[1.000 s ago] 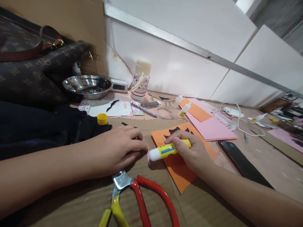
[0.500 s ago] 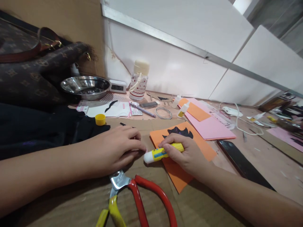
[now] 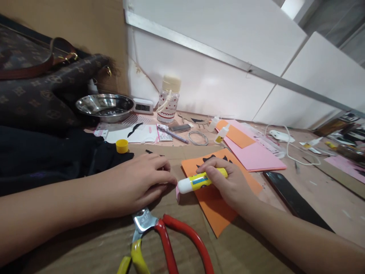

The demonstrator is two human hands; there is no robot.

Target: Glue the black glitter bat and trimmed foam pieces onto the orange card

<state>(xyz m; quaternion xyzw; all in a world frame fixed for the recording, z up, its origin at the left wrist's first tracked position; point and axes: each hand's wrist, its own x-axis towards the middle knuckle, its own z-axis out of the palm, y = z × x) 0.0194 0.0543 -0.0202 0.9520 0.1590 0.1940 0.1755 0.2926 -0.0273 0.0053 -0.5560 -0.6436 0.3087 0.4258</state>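
My right hand (image 3: 225, 179) is wrapped round a yellow glue stick (image 3: 201, 182), its white end pointing left over a small pink paper piece (image 3: 178, 195). The fingertips of my left hand (image 3: 149, 179) rest at that piece's upper edge; the fingers are bent together, and what lies under them is hidden. Beneath my right hand is an orange sheet (image 3: 213, 213) with black cut shapes (image 3: 211, 156), partly covered. Pliers with red handles (image 3: 191, 234) and a pair of yellow handles (image 3: 138, 257) lie on the cardboard near my left hand.
Beyond the hands stand a yellow cap (image 3: 122, 146), a metal bowl (image 3: 105, 107), a lidded bottle (image 3: 169, 99) and small glue bottles (image 3: 221, 134). Pink sheets (image 3: 256, 156) and a black phone (image 3: 293, 198) lie to the right. A brown bag (image 3: 31, 91) is at the left.
My right hand and the glue stick have shifted slightly right and up. More of the pink piece shows beneath the white end. My left hand looks nearly unmoved.
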